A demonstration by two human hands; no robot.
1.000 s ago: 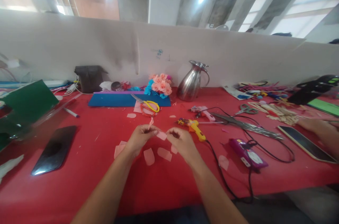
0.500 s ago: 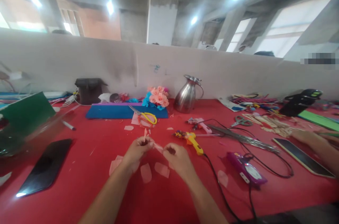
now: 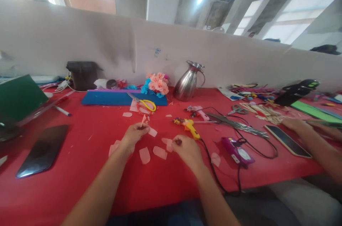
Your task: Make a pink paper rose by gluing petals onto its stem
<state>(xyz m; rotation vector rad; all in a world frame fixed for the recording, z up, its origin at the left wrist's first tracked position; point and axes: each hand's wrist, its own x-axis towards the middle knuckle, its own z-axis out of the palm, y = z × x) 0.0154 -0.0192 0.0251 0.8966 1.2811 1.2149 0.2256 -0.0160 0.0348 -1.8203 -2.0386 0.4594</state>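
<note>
My left hand is closed in a pinch on a small pink paper petal piece with a thin pink tip sticking up above the fingers. My right hand rests on the red table a little to the right, fingers curled beside another pink petal; I cannot see whether it holds anything. Several loose pink petals lie on the cloth between and below both hands.
A yellow glue gun and its black cord lie right of my right hand, beside a purple device. Yellow scissors, a paper-flower bunch, a steel jug stand behind. A black phone lies left. Another person's arm reaches in at right.
My hands were together on one pink petal; now they have drawn apart. The left keeps the petal piece and the right has dropped to the table.
</note>
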